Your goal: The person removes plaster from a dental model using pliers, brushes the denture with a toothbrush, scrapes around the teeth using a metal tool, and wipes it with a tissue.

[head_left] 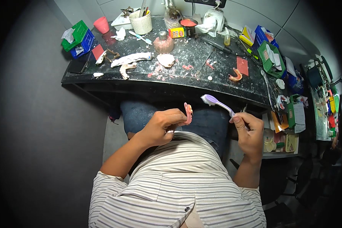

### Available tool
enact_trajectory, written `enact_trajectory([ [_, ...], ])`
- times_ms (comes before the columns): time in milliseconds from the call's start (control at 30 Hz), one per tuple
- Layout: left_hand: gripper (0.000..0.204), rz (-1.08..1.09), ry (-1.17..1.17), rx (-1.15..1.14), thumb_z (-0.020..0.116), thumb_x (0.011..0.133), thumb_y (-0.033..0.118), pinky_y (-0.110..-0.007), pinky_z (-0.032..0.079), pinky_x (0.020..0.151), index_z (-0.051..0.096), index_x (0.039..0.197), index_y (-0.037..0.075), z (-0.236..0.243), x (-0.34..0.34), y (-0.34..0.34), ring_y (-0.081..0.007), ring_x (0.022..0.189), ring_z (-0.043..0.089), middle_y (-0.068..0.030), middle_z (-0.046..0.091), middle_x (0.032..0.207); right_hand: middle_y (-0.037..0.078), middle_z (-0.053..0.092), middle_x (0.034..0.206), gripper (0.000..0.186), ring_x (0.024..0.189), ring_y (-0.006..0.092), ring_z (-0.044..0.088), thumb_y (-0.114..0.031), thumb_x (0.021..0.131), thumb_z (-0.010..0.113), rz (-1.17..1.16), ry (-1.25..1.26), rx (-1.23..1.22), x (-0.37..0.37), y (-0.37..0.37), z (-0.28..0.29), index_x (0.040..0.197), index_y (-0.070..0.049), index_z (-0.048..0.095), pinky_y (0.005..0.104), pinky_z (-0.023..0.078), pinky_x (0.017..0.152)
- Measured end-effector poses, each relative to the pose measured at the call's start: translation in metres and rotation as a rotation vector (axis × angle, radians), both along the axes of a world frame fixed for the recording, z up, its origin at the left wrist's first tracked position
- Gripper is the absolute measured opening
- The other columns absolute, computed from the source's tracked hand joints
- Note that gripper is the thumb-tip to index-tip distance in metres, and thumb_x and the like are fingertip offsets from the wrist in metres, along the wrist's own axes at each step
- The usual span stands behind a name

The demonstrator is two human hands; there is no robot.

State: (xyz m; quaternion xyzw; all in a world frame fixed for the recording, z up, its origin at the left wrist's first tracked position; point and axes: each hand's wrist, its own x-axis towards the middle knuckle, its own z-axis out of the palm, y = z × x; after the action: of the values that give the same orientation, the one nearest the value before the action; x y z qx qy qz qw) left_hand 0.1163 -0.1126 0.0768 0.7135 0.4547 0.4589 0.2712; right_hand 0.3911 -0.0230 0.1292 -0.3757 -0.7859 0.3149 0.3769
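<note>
Between the fingers of my left hand (164, 125) is a pink denture (188, 113), held upright over my lap with part of it hidden by the fingers. My right hand (250, 131) grips a purple toothbrush (221, 103) by its handle. The brush's white bristles point up and left, a short way to the right of the denture and apart from it. Another denture (236, 75), pink and curved, lies on the right part of the black bench (195, 84), beside a red wax sheet (242, 66).
Plaster crumbs and wax scraps litter the bench. A pink-topped flask (163, 42), white plaster lump (165, 60), rolled white cloth (131, 59) and blue toothbrush (140, 37) lie there. A white woven cup (141, 22) stands behind. Green boxes (271, 59) line the right end.
</note>
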Motion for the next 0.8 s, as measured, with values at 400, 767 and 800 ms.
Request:
enact_trajectory([
  [400, 0.048, -0.326, -0.136, -0.188, 0.049, 0.055, -0.007, -0.033, 0.051, 0.069, 0.068, 0.099, -0.004, 0.018, 0.011, -0.007, -0.0266, 0.074, 0.062, -0.0141, 0.063, 0.086, -0.003, 0.061, 0.073, 0.021, 0.062, 0.0007, 0.045, -0.017, 0.096, 0.070, 0.409, 0.398, -0.844, -0.045, -0.014, -0.016, 0.095, 0.003, 0.073, 0.0194, 0.032, 0.054],
  [767, 0.041, -0.348, -0.087, -0.240, 0.055, 0.064, -0.010, -0.035, 0.052, 0.078, 0.069, 0.102, -0.003, 0.020, 0.009, -0.006, -0.0277, 0.085, 0.066, -0.0139, 0.067, 0.092, -0.002, 0.057, 0.064, 0.022, 0.051, 0.0022, 0.038, -0.019, 0.096, 0.070, 0.418, 0.504, -1.036, -0.049, -0.014, -0.027, 0.092, 0.002, 0.071, 0.0219, 0.024, 0.046],
  [800, 0.041, -0.350, -0.087, -0.238, 0.055, 0.064, -0.010, -0.035, 0.052, 0.078, 0.069, 0.102, -0.003, 0.019, 0.011, -0.004, -0.0277, 0.085, 0.066, -0.0139, 0.067, 0.092, -0.002, 0.057, 0.064, 0.022, 0.051, 0.0022, 0.038, -0.019, 0.096, 0.070, 0.417, 0.504, -1.034, -0.050, -0.015, -0.026, 0.092, 0.002, 0.071, 0.0219, 0.024, 0.046],
])
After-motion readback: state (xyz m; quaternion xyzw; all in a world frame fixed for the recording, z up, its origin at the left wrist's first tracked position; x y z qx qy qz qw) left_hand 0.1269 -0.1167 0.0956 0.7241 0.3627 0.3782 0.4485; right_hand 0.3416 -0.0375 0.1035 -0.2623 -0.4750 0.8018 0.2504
